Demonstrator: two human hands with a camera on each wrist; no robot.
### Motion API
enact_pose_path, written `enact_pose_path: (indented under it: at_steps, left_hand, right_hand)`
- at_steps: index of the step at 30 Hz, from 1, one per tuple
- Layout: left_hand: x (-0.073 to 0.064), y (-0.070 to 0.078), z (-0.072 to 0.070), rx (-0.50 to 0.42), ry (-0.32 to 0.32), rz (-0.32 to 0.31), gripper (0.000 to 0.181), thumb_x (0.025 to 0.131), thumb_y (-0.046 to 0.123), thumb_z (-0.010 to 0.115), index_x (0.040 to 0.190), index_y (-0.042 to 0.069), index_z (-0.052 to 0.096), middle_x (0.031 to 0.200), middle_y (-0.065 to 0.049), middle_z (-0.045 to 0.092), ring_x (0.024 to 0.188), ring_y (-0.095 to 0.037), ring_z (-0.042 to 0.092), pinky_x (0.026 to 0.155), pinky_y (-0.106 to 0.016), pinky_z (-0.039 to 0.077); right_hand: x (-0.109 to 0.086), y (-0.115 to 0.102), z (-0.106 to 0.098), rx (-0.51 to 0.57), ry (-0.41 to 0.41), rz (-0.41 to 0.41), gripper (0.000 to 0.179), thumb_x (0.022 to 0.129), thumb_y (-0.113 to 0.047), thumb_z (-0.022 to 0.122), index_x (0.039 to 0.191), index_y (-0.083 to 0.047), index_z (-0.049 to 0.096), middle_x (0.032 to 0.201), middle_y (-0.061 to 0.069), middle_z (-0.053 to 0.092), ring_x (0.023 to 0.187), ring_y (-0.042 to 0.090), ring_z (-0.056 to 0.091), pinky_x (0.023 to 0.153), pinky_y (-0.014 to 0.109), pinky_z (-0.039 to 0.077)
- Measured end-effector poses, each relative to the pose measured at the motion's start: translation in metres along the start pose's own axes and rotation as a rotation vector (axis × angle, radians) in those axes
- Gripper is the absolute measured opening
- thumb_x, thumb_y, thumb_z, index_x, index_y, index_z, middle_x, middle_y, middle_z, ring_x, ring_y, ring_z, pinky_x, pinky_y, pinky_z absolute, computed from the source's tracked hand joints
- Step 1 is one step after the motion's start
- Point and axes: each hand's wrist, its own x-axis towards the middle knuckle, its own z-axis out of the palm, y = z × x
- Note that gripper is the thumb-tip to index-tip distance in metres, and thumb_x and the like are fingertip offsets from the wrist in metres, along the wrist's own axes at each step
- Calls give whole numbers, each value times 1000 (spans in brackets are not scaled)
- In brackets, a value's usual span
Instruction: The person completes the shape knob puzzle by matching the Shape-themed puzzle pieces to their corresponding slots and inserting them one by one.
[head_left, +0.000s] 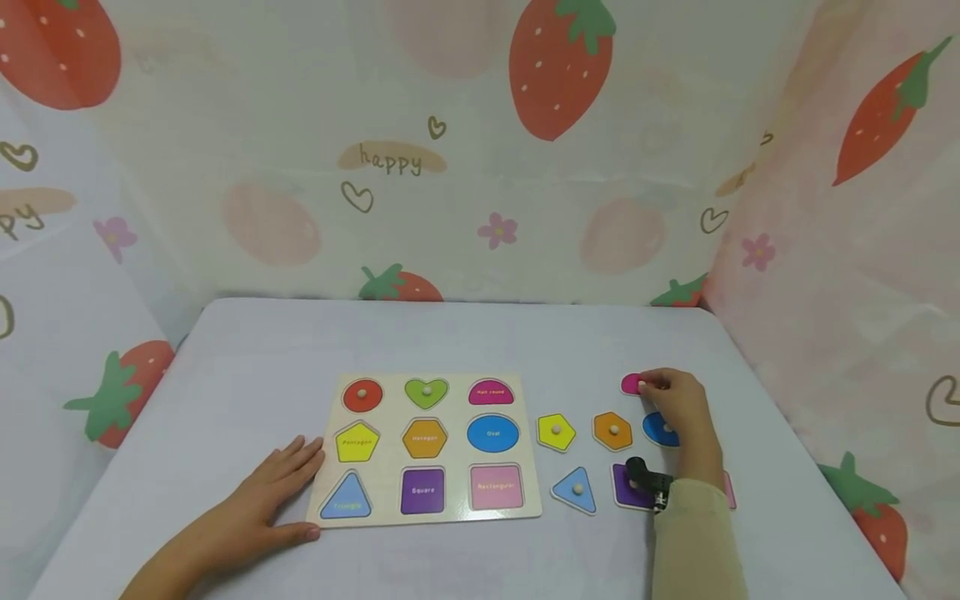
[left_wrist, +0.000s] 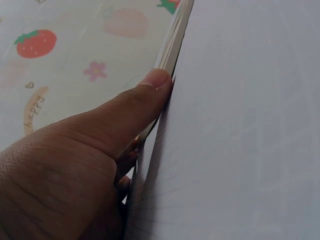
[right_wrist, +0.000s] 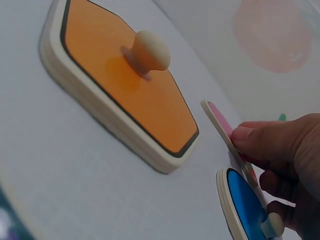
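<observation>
My right hand (head_left: 682, 412) pinches the small knob of a magenta half-round puzzle piece (head_left: 630, 384) at the far right of the table. In the right wrist view that piece (right_wrist: 220, 120) looks tilted up; whether it touches the table I cannot tell. Just below the hand lies a blue oval piece (head_left: 657, 429), partly covered. My left hand (head_left: 262, 504) lies at the left edge of a wooden shape board (head_left: 386, 510), its fingers spread and thumb (left_wrist: 155, 80) touching that edge. A red circle piece (head_left: 362, 393) and a green heart piece (head_left: 426, 391) with knobs sit in the board.
Between board and right hand lie a yellow pentagon (head_left: 551, 433), an orange hexagon (head_left: 609, 430) and a light blue triangle (head_left: 573, 493). A purple square (head_left: 626, 492) and a pink piece (head_left: 730, 490) are partly hidden by the right wrist and its camera. Strawberry-patterned cloth (head_left: 480, 192) surrounds the white table.
</observation>
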Motion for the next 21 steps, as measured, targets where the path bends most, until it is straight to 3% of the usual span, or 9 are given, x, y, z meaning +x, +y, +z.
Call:
enact_pose_path:
  at_steps: [8, 14, 21]
  left_hand:
    - [-1, 0, 0, 4, 8, 22, 102, 81, 73, 68, 160, 17, 37, 169, 0, 29, 157, -33, 17, 110, 0, -12]
    - [-1, -1, 2, 8, 0, 11, 103, 80, 74, 68, 161, 19, 36, 169, 2, 28, 158, -30, 15, 110, 0, -13]
    - [-1, -1, 0, 6, 28, 60, 100, 83, 68, 71, 160, 15, 37, 168, -2, 30, 157, -32, 17, 114, -2, -11]
  right_hand:
    - [-1, 0, 0, -16, 32, -6, 33, 102, -23, 63, 127, -2, 69, 124, 22, 67, 111, 37, 56, 106, 55, 46]
    - [-2, -8, -5, 21, 61, -37, 37, 102, -29, 64, 127, -2, 69, 119, 20, 68, 107, 34, 57, 96, 45, 51]
    - [-5, -27, -15, 46, 135, -81, 36, 102, -34, 65, 124, -7, 72, 111, 15, 69, 101, 29, 57, 83, 32, 49]
